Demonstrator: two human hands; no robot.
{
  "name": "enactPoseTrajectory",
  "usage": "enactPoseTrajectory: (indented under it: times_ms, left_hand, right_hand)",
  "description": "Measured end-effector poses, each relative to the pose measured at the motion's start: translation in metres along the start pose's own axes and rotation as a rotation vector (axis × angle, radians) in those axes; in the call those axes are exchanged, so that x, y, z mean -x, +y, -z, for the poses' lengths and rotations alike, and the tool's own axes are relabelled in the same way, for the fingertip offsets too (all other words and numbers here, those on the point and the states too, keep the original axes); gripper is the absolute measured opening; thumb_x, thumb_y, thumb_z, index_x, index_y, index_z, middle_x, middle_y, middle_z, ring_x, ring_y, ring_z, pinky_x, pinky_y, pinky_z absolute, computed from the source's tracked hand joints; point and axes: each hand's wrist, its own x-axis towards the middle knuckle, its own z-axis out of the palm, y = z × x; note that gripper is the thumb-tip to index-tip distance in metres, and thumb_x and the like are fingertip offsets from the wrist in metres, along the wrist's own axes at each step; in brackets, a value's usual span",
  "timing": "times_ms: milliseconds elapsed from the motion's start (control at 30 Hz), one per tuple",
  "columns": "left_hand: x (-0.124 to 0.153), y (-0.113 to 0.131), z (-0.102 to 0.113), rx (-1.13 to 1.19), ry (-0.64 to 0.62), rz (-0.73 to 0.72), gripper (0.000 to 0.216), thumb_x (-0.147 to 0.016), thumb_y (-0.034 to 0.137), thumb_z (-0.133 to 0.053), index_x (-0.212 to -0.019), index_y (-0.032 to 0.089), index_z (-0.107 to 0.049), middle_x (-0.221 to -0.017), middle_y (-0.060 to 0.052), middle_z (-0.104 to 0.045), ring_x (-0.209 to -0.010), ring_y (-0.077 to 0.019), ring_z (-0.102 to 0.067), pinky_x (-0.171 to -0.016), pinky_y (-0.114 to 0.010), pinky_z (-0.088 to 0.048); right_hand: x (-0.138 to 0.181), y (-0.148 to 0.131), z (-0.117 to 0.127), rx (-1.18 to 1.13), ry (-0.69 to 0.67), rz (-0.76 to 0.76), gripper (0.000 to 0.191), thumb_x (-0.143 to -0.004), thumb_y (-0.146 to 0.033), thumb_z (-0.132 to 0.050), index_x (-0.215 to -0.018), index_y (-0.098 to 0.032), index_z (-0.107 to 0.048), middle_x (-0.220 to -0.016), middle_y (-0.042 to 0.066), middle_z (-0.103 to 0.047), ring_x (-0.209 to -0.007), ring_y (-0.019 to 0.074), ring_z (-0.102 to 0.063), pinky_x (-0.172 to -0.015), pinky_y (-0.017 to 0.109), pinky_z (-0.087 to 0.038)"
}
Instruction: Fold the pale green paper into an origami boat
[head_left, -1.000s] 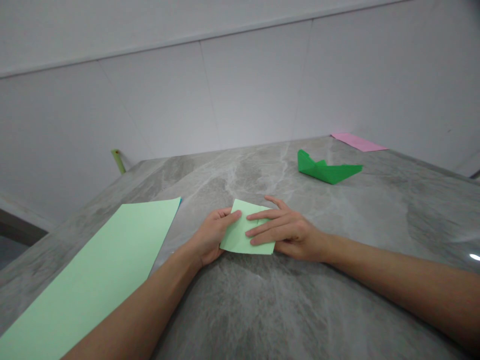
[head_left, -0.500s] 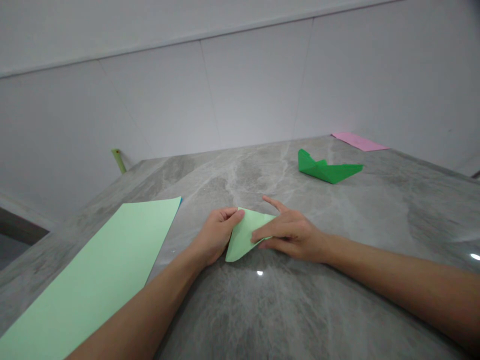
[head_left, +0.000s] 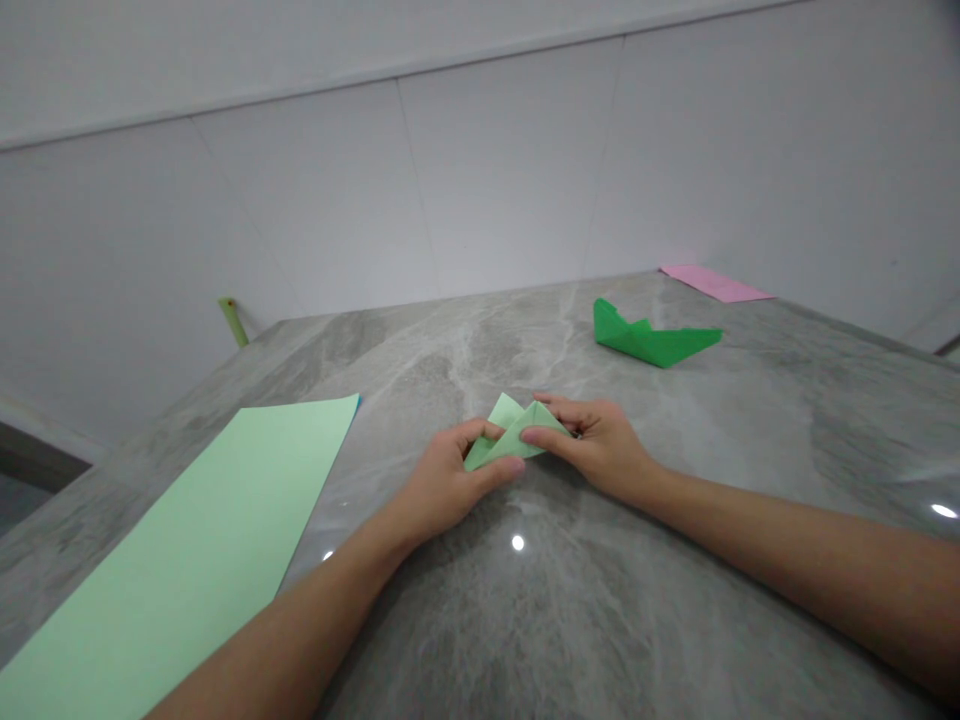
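A small folded piece of light green paper is between my two hands, just over the grey marbled table. My left hand grips its left side, thumb along the near lower edge and a finger on the upper face. On the right side, my right hand pinches it with the thumb in front and the other fingers behind. Two pointed layers stand up at the top of the paper with a gap between them. Its far side is hidden.
Light green sheets lie on the table at the left, a blue edge showing beneath. A green folded paper boat stands at the back right. Behind it lies pink paper near the white wall. A light green strip-like object is beyond the far left edge.
The light green paper has turned and its layers now spread into two points. My left thumb has come down to its near edge, and my right hand has shifted to its right side.
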Motion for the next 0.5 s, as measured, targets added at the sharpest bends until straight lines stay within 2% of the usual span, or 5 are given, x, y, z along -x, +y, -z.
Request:
enactPoseTrajectory:
  times_ms: [100, 200, 267, 333, 500]
  left_hand:
    - [-0.003, -0.004, 0.001, 0.056, 0.076, 0.018, 0.018, -0.076, 0.032, -0.070, -0.069, 0.017, -0.065, -0.065, 0.001, -0.061, -0.064, -0.0130, -0.054, -0.061, -0.022, -0.043]
    - [-0.006, -0.006, 0.001, 0.307, 0.097, 0.068, 0.025, -0.071, 0.032, -0.074, -0.061, 0.017, -0.058, -0.066, 0.001, -0.061, -0.068, -0.0151, -0.060, -0.070, -0.028, -0.051]
    - [-0.007, -0.006, 0.002, 0.456, 0.074, 0.107, 0.026, -0.069, 0.032, -0.077, -0.063, 0.016, -0.057, -0.073, -0.001, -0.064, -0.077, -0.0188, -0.065, -0.077, -0.034, -0.054]
    - [-0.007, -0.007, 0.002, 0.546, 0.028, 0.138, 0.025, -0.068, 0.032, -0.078, -0.069, 0.014, -0.060, -0.082, -0.004, -0.068, -0.084, -0.0225, -0.068, -0.081, -0.037, -0.054]
    - [-0.009, -0.011, 0.003, 0.613, -0.026, 0.145, 0.028, -0.069, 0.032, -0.079, -0.075, 0.011, -0.061, -0.087, -0.007, -0.070, -0.084, -0.0248, -0.070, -0.079, -0.037, -0.054]
  right_hand:
    - [0.001, 0.001, 0.000, 0.000, -0.004, 0.007, 0.016, -0.082, -0.036, -0.066, -0.072, -0.026, -0.073, -0.062, -0.006, -0.063, -0.063, 0.0153, -0.061, -0.104, 0.046, -0.038]
    - [0.001, 0.002, 0.002, 0.006, 0.016, 0.013, 0.012, -0.082, -0.035, -0.067, -0.080, -0.025, -0.074, -0.081, 0.000, -0.070, -0.083, 0.0196, -0.063, -0.094, 0.043, -0.044]
    - [0.002, 0.002, 0.004, 0.038, 0.037, 0.040, 0.011, -0.080, -0.034, -0.069, -0.083, -0.025, -0.075, -0.092, 0.004, -0.069, -0.096, 0.0224, -0.060, -0.090, 0.041, -0.045]
    - [0.002, 0.003, 0.006, 0.076, 0.051, 0.059, 0.010, -0.080, -0.033, -0.070, -0.084, -0.025, -0.075, -0.097, 0.005, -0.067, -0.099, 0.0227, -0.058, -0.092, 0.041, -0.042]
    - [0.002, 0.008, 0.008, 0.009, 0.042, -0.028, 0.018, -0.081, -0.037, -0.067, -0.074, -0.023, -0.074, -0.109, 0.006, -0.062, -0.103, 0.0229, -0.057, -0.092, 0.039, -0.042]
